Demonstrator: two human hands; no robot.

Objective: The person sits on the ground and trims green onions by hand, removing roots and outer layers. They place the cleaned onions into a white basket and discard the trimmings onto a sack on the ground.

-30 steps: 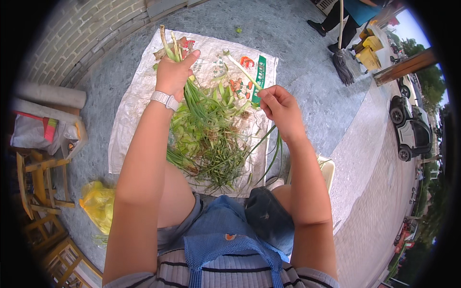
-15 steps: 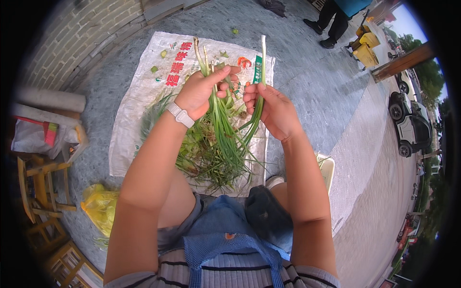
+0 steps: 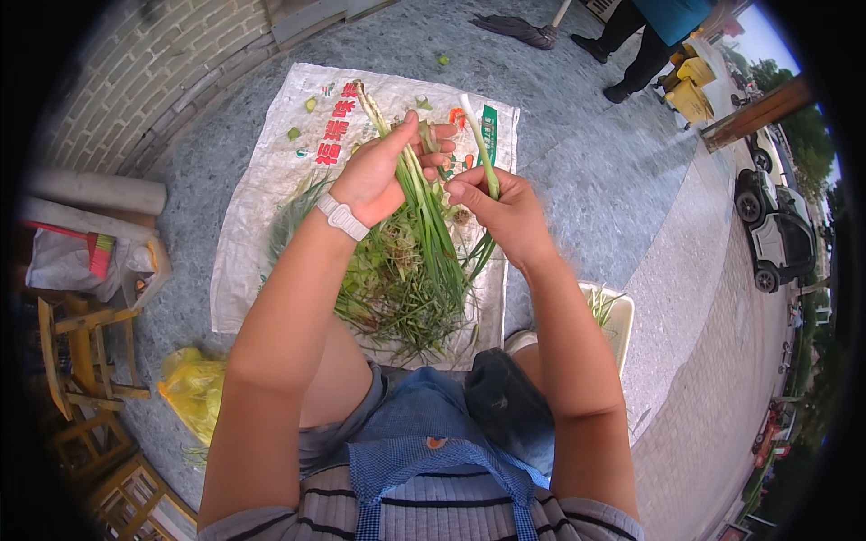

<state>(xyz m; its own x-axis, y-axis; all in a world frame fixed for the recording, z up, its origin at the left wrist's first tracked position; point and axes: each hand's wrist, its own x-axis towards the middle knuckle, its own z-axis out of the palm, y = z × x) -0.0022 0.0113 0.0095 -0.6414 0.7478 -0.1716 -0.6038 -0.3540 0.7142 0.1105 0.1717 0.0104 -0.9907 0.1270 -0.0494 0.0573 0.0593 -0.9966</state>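
Observation:
My left hand (image 3: 388, 171), with a pale watch at the wrist, holds a bunch of scallions (image 3: 419, 207), pale roots up and long leaves hanging. To its right, my right hand (image 3: 496, 212) pinches a single scallion (image 3: 475, 135) with a clean white upper end. Below both hands a pile of trimmed leaves and rootlets (image 3: 388, 284) lies on a white printed woven sack (image 3: 262, 198) spread on the pavement.
A cream tub with greens (image 3: 618, 325) is beside my right knee. At left are a yellow bag (image 3: 189, 388), wooden stools (image 3: 99, 352) and rolls (image 3: 108, 189). A person (image 3: 640, 45), a mop (image 3: 514, 29), yellow buckets (image 3: 690, 95), a post (image 3: 749, 117) and cars (image 3: 771, 234) stand beyond.
My left hand has moved right with the bunch, closer to my right hand. My right hand has shifted slightly left with its scallion. The mop head now lies farther back, beside the person.

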